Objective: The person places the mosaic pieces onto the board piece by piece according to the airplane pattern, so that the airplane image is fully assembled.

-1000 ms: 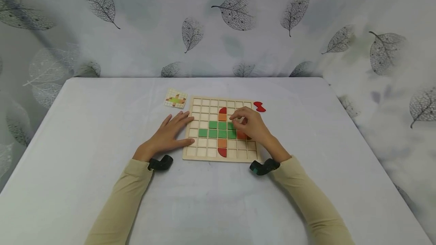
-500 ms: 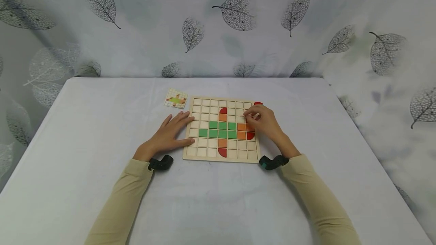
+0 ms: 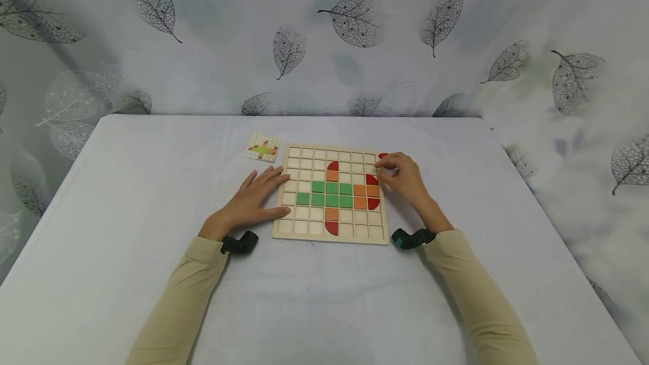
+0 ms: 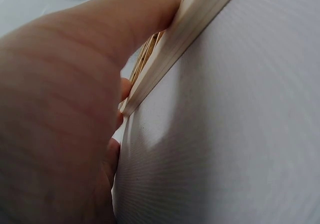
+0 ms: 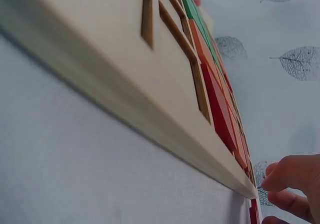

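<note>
A wooden grid board (image 3: 304, 230) lies mid-table, with green square tiles (image 3: 332, 200), orange square tiles (image 3: 359, 202) and red quarter-round tiles (image 3: 332, 228) in its cells. My left hand (image 3: 253, 201) rests spread on the board's left edge; in the left wrist view its thumb (image 4: 150, 13) touches the rim. My right hand (image 3: 405, 180) hovers by the board's right edge with fingers bent, and nothing shows between thumb and index finger in the right wrist view. Just beyond it, a loose red piece (image 3: 383, 155) is partly hidden by the fingers.
A small pattern card (image 3: 262, 147) with a coloured grid picture lies at the board's upper left corner. White cloth covers the table (image 3: 324, 303). A leaf-printed curtain (image 3: 218, 32) hangs behind the far table edge.
My right hand has moved right, from over the board to its right edge, uncovering orange and red tiles there and covering much of the loose red pieces. My left hand stays put.
</note>
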`<move>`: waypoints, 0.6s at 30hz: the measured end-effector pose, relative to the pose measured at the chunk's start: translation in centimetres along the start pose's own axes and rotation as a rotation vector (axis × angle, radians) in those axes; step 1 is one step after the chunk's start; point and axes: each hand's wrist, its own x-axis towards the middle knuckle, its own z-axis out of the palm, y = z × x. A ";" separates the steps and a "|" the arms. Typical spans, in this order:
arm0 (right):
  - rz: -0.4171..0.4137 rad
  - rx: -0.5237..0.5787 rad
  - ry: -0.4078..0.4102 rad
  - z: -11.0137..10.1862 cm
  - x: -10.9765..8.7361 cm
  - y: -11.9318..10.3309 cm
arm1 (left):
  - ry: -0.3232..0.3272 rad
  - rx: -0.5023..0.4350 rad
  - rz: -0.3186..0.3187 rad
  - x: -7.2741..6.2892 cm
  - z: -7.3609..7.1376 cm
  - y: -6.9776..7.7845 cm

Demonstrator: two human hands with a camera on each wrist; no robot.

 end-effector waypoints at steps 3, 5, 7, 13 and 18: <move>-0.001 -0.008 0.006 -0.1 0.2 0.5 | -0.001 -0.003 0.003 0.0 0.0 -0.1; 0.000 -0.009 0.001 -0.2 0.2 0.8 | 0.000 -0.006 0.005 0.0 0.0 -0.1; 0.005 -0.013 -0.009 -0.2 0.2 1.0 | 0.001 -0.006 0.006 0.0 0.0 -0.2; 0.033 -0.017 -0.051 -0.7 0.2 1.2 | 0.001 0.010 0.000 0.0 0.1 -0.2; 0.058 -0.019 -0.061 -1.0 0.0 1.3 | 0.000 0.011 -0.006 0.0 0.0 0.1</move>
